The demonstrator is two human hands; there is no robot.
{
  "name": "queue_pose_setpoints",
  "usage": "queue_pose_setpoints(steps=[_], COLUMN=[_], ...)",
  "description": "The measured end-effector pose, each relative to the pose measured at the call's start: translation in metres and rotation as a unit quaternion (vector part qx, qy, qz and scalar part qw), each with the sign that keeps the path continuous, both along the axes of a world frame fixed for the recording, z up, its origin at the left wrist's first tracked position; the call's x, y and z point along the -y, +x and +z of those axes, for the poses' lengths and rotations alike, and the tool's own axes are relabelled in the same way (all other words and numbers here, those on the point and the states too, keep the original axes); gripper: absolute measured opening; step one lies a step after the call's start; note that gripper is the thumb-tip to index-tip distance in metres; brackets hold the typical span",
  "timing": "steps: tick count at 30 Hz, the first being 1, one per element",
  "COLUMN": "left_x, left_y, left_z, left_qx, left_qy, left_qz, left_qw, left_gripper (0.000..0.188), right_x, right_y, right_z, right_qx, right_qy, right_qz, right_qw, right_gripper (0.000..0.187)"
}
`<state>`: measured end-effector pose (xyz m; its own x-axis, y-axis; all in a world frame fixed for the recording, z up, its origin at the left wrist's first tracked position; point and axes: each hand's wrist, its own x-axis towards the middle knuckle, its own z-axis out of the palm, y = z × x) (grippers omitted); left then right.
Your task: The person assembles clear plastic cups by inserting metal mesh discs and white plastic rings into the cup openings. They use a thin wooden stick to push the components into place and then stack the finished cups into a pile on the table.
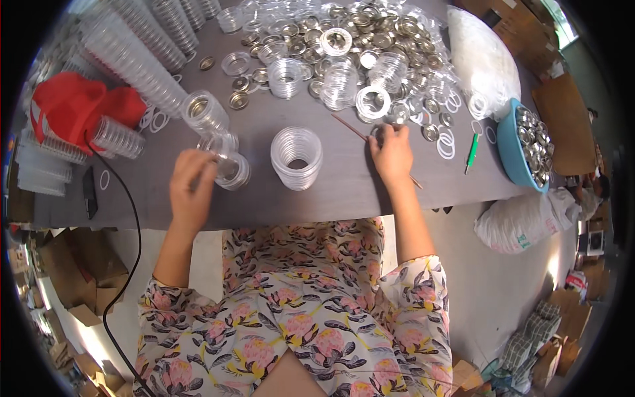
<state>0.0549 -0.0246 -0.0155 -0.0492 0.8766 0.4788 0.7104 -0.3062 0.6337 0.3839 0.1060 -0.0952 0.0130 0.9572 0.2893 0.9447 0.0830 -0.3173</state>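
My left hand [192,182], a little blurred, has its fingers curled together against a clear plastic ring [213,140], beside a leaning row of clear rings [205,112] with a metal cap at its top. Another short stack of clear rings [233,173] lies just right of those fingers. My right hand [393,153] reaches to the near edge of the cap pile, its fingertips closed on a small metal cap [378,132]. Under that hand runs a thin brown stick [348,126]. Between both hands stands an upright stack of clear plastic rings [296,173].
Loose metal caps [370,33] and clear rings heap at the back. Tall clear stacks [126,56] and a red cloth-like item [83,106] stand left. At right are a green-handled tool [472,153], a blue basin of caps [508,149] and a white plastic bag [483,59].
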Motion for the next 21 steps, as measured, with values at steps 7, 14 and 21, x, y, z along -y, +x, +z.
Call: queue_pose_setpoints(steps=[7,14,21], left_x=[0.007,-0.002,-0.025], left_y=[0.003,0.059,0.074], left_z=[-0.011,0.029,0.047], left_qx=[-0.246,0.007,-0.144], left_qy=[-0.011,0.125,0.140], left_qz=[-0.038,-0.126,-0.180], left_qw=[0.968,0.984,0.963], left_gripper=[0.030,0.032,0.027], right_x=[-0.009,0.079,0.087], right_y=[0.009,-0.054,-0.071], right_z=[0.009,0.100,0.109], right_qx=[0.010,-0.648,-0.604], right_qy=[0.074,-0.076,-0.062], right_qz=[0.013,0.240,0.275], right_qw=[0.997,0.719,0.746], right_gripper=[0.040,0.037,0.050])
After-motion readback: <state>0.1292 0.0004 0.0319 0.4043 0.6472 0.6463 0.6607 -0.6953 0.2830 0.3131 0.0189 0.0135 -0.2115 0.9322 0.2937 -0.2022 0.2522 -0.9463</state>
